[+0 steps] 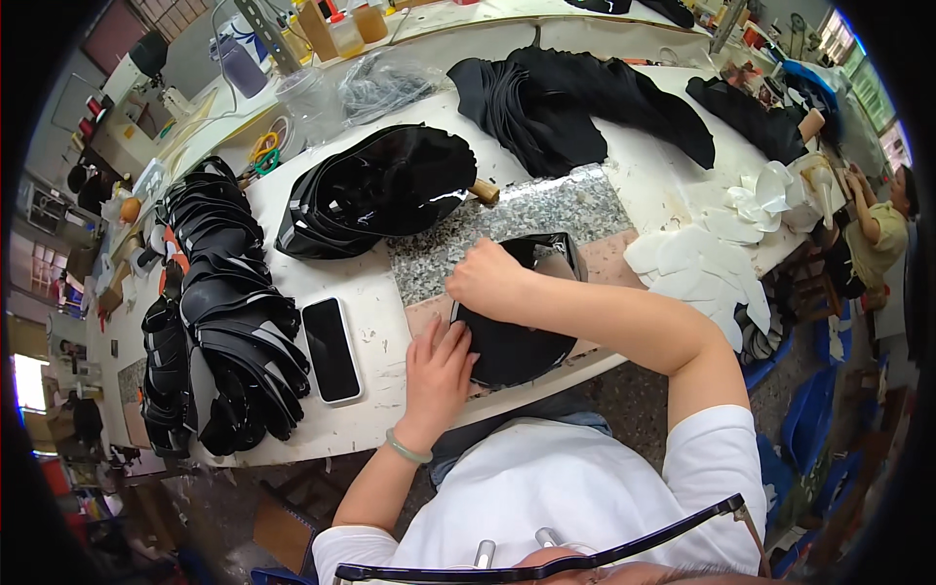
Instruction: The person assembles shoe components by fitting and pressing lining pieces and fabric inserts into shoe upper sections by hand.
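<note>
A black sheet piece with a glossy far edge (517, 346) lies in front of me, partly on a stone slab (419, 263) and partly over a pinkish board. My right hand (490, 281) is closed in a fist over its left far side. The fingertips are turned away, so what they grip cannot be made out. My left hand (438, 369) lies with fingers stretched out, their tips touching the piece's left edge. My right forearm crosses above the piece and hides part of it.
Stacked black pieces stand at left (239, 322), beyond the slab (385, 190) and at the back (575, 102). A phone (332, 351), a wooden handle (484, 191), white cut pieces (697, 263) and scissors (265, 151) share the table. Another person (882, 229) sits far right.
</note>
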`<action>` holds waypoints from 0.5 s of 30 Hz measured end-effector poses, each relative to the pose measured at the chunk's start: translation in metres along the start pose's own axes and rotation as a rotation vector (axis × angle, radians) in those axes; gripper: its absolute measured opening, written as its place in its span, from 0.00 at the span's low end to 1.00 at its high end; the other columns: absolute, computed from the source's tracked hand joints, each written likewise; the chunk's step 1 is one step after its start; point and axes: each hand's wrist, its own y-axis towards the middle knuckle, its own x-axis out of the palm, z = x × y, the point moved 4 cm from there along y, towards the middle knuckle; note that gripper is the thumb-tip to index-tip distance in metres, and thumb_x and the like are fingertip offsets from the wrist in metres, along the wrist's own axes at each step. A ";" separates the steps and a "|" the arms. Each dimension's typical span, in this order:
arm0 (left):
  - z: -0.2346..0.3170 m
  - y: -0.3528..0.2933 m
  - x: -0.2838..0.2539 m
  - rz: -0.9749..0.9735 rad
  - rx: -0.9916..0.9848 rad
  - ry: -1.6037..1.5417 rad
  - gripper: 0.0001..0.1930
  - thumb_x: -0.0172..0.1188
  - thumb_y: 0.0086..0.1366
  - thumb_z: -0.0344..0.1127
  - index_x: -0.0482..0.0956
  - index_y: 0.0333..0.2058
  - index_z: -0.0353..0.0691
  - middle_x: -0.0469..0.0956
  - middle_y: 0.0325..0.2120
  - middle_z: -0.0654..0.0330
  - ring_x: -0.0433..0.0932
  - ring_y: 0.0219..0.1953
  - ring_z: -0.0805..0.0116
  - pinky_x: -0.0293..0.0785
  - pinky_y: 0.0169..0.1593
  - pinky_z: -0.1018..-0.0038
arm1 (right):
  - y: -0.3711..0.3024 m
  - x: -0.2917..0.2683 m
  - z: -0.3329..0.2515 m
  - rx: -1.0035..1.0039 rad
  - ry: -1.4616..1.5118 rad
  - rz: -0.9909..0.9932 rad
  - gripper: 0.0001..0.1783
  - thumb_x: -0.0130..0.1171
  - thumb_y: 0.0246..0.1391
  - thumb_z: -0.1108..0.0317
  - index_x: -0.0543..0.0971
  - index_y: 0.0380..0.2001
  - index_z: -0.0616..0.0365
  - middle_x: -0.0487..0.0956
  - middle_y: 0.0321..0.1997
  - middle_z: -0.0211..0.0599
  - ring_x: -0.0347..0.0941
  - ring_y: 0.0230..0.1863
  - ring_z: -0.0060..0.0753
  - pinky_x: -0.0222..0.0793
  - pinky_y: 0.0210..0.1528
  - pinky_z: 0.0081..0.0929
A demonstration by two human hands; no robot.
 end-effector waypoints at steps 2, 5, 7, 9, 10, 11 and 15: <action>0.000 -0.004 0.002 -0.087 0.089 -0.011 0.17 0.63 0.54 0.33 0.78 0.43 0.33 0.73 0.47 0.52 0.66 0.54 0.49 0.63 0.54 0.55 | -0.001 0.006 -0.004 0.168 0.106 0.064 0.04 0.60 0.41 0.67 0.82 0.20 0.52 0.81 0.24 0.32 0.78 0.30 0.38 0.74 0.30 0.35; -0.013 0.013 -0.017 -0.222 0.160 -0.211 0.15 0.63 0.56 0.33 0.78 0.42 0.33 0.75 0.45 0.51 0.72 0.49 0.55 0.68 0.50 0.63 | -0.011 0.011 -0.007 0.235 0.118 0.078 0.07 0.59 0.41 0.68 0.82 0.26 0.58 0.79 0.28 0.37 0.79 0.30 0.38 0.76 0.25 0.33; -0.048 0.053 -0.019 -0.562 -0.474 -0.438 0.14 0.63 0.57 0.32 0.79 0.41 0.33 0.77 0.42 0.51 0.77 0.43 0.61 0.72 0.45 0.69 | -0.018 0.010 -0.015 0.325 0.158 0.042 0.11 0.56 0.45 0.69 0.79 0.34 0.61 0.76 0.38 0.46 0.78 0.36 0.38 0.75 0.25 0.30; -0.033 0.115 -0.026 -0.019 0.067 -0.551 0.17 0.65 0.56 0.33 0.78 0.44 0.35 0.78 0.41 0.50 0.79 0.41 0.61 0.73 0.46 0.72 | -0.023 0.013 -0.030 0.386 0.084 0.133 0.12 0.56 0.46 0.69 0.79 0.35 0.61 0.76 0.38 0.46 0.77 0.40 0.37 0.75 0.26 0.29; -0.014 0.144 -0.012 -0.145 0.150 -0.548 0.22 0.67 0.55 0.34 0.75 0.48 0.37 0.77 0.44 0.50 0.76 0.47 0.58 0.71 0.51 0.70 | -0.027 0.021 -0.029 0.447 0.011 0.214 0.12 0.55 0.46 0.69 0.79 0.35 0.61 0.76 0.38 0.45 0.75 0.43 0.37 0.75 0.27 0.29; 0.014 0.168 0.007 -0.368 0.255 -0.558 0.28 0.68 0.53 0.38 0.71 0.53 0.38 0.74 0.50 0.50 0.71 0.54 0.55 0.66 0.57 0.67 | -0.022 0.052 -0.025 0.383 -0.057 0.224 0.13 0.54 0.47 0.70 0.79 0.37 0.61 0.77 0.39 0.43 0.74 0.47 0.36 0.75 0.34 0.28; 0.045 0.197 0.081 -0.695 0.497 -0.344 0.27 0.61 0.51 0.29 0.73 0.53 0.43 0.75 0.49 0.49 0.73 0.51 0.52 0.68 0.55 0.65 | -0.020 0.035 -0.034 0.516 0.174 0.179 0.07 0.55 0.45 0.71 0.80 0.29 0.59 0.78 0.36 0.39 0.76 0.39 0.37 0.73 0.37 0.30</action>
